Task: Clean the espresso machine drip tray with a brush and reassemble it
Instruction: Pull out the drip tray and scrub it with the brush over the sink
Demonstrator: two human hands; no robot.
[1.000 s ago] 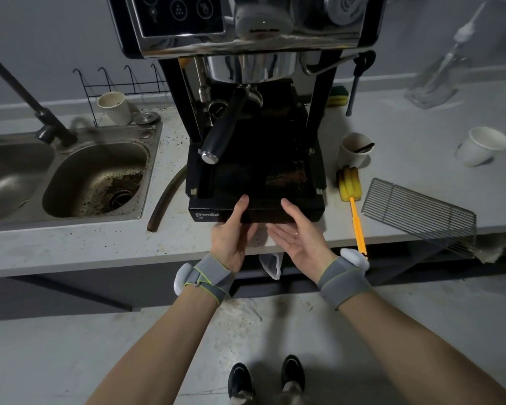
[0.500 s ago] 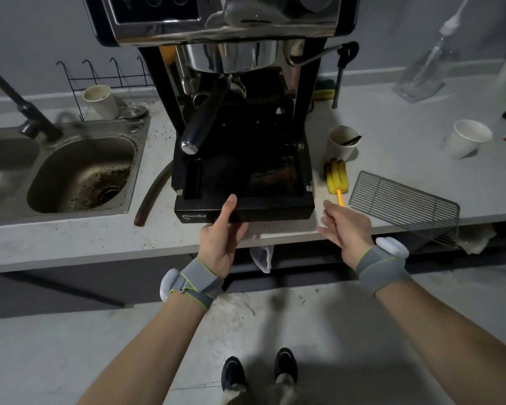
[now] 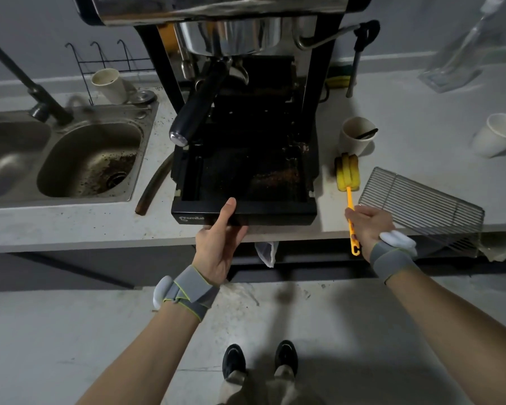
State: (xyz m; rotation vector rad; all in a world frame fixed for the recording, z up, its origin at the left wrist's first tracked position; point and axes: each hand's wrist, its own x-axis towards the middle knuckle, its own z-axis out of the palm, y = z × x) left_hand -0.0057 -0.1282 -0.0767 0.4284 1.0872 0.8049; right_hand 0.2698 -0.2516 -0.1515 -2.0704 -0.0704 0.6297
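The black drip tray (image 3: pixel 275 213) sits at the base of the espresso machine (image 3: pixel 246 92), with brown coffee residue on its floor. My left hand (image 3: pixel 219 238) grips the tray's front wall, thumb on the rim and fingers underneath. A yellow sponge brush (image 3: pixel 346 173) with an orange handle lies on the counter to the tray's right. My right hand (image 3: pixel 368 223) is closed around that handle near the counter's edge. The metal grate (image 3: pixel 421 203) lies flat on the counter further right, next to my right hand.
A steel sink (image 3: pixel 91 159) with coffee grounds is at the left, a hose (image 3: pixel 152 188) beside it. Paper cups stand behind the sink (image 3: pixel 108 84), by the brush (image 3: pixel 357 135) and far right (image 3: pixel 497 135). A clear bottle (image 3: pixel 456 54) is at the back right. The portafilter handle (image 3: pixel 193 115) juts over the tray.
My right hand left the tray's front, moved right and closed on the brush handle. My left hand stayed on the tray's front wall. The camera moved closer.
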